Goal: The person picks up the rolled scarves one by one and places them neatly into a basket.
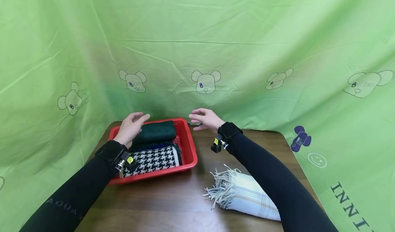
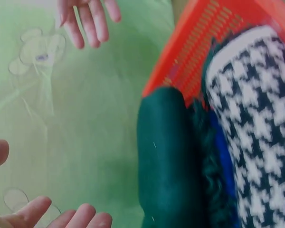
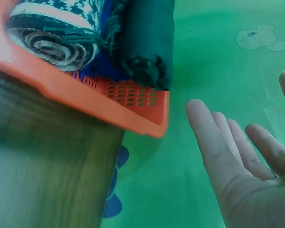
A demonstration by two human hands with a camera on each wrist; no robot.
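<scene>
My left hand (image 1: 129,129) hovers over the left side of a red plastic basket (image 1: 189,146), its fingers relaxed and holding nothing. Off the basket's right rear corner, my right hand (image 1: 207,119) is in the air with fingers extended and apart, also without anything in it. Inside the basket, a rolled dark green scarf (image 1: 158,131) lies along the back. A rolled black-and-white houndstooth scarf (image 1: 155,160) lies at the front. Between them shows a strip of blue fabric (image 2: 223,156), mostly hidden. The houndstooth roll's spiral end (image 3: 57,50) appears in the right wrist view.
A rolled pale blue and cream scarf (image 1: 250,194) with a fringed end lies on the wooden table (image 1: 172,204) at the front right, partly behind my right forearm. Green printed cloth (image 1: 172,53) hangs behind the table and at both sides.
</scene>
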